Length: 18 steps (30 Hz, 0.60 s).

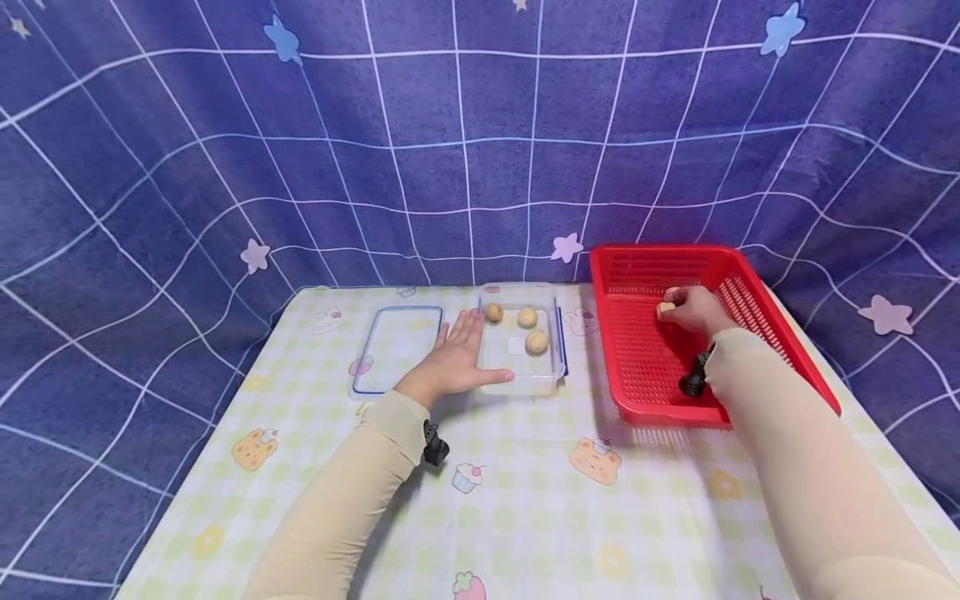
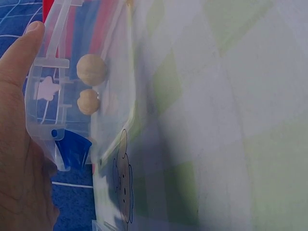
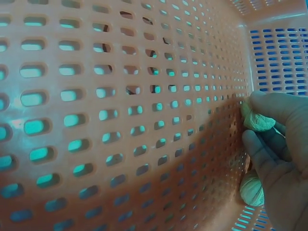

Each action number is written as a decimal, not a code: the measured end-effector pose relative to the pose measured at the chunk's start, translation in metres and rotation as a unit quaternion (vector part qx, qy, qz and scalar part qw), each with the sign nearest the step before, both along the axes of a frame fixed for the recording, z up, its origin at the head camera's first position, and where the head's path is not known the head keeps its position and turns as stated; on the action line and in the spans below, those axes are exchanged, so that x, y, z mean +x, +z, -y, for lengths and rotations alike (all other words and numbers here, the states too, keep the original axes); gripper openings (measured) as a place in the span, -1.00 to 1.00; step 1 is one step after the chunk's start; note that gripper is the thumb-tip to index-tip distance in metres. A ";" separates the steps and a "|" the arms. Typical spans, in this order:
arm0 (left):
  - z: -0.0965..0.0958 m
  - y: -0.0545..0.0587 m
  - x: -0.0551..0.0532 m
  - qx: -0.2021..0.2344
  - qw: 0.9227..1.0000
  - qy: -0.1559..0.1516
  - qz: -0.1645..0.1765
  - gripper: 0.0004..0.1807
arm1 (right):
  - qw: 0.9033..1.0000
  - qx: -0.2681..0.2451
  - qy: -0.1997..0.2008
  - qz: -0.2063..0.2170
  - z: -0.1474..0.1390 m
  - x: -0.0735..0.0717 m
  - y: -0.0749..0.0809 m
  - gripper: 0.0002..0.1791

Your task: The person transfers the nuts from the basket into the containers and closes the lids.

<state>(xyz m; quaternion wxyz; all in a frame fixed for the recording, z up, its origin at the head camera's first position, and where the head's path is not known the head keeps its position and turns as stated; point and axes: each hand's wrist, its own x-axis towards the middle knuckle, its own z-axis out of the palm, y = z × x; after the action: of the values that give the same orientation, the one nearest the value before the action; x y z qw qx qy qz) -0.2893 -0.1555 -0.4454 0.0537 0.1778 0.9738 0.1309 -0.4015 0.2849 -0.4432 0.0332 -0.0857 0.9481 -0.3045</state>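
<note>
A clear plastic box with a few walnuts inside stands at the middle back of the table. My left hand is spread at the box's left side, thumb reaching over its front edge. Through the box wall, two walnuts show in the left wrist view. Inside the red basket, my right hand pinches a walnut between thumb and fingers. Another walnut lies below that hand, partly covered by it.
Left of the box lies a clear lid with a blue seal. A blue clip flap hangs at the box's side. A checked cloth covers the table, and a blue grid curtain hangs behind it.
</note>
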 end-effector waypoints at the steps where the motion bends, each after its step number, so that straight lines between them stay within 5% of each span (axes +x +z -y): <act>1: 0.000 0.000 0.000 0.002 1.000 0.000 0.000 0.37 | 1.000 -0.001 0.000 0.002 0.000 0.000 0.000 -0.52; 18: -0.001 -0.001 -0.001 -0.005 1.000 0.003 -0.001 0.37 | 1.000 -0.010 -0.004 0.002 -0.001 0.002 0.005 -0.43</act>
<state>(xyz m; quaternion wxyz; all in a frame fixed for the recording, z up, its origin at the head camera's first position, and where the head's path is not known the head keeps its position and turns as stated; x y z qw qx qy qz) -0.2901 -0.1541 -0.4463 0.0532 0.1749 0.9750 0.1260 -0.3996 0.2858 -0.4384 0.0333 -0.0818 0.9452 -0.3145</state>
